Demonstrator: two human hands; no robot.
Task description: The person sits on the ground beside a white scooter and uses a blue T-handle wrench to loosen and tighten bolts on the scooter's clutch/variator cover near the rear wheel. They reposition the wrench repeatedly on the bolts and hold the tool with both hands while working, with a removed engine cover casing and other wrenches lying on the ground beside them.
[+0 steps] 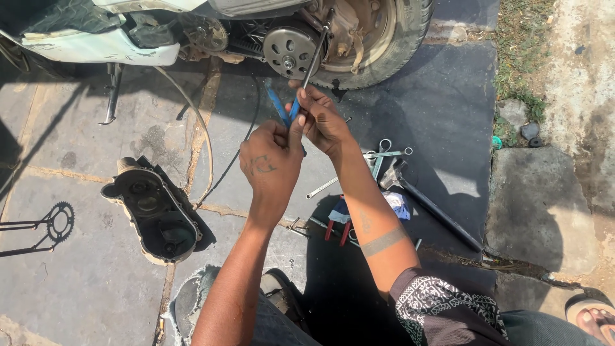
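Observation:
My left hand (pixel 272 163) grips blue-handled pliers (pixel 279 106), whose handles stick up and away from me. My right hand (pixel 322 118) pinches a long thin metal rod (pixel 314 61) that slants up toward the scooter's round clutch pulley (pixel 289 48). Both hands meet just below the exposed engine side, next to the rear tyre (pixel 397 48). What the plier jaws hold is hidden behind my fingers.
A removed black transmission cover (pixel 154 211) lies on the paving at left. Wrenches (pixel 384 154), a hammer (pixel 429 205), red-handled pliers (pixel 337 230) and a cloth lie to the right. A loose cable (pixel 198 122) curves across the ground. The scooter's stand (pixel 113 90) is at upper left.

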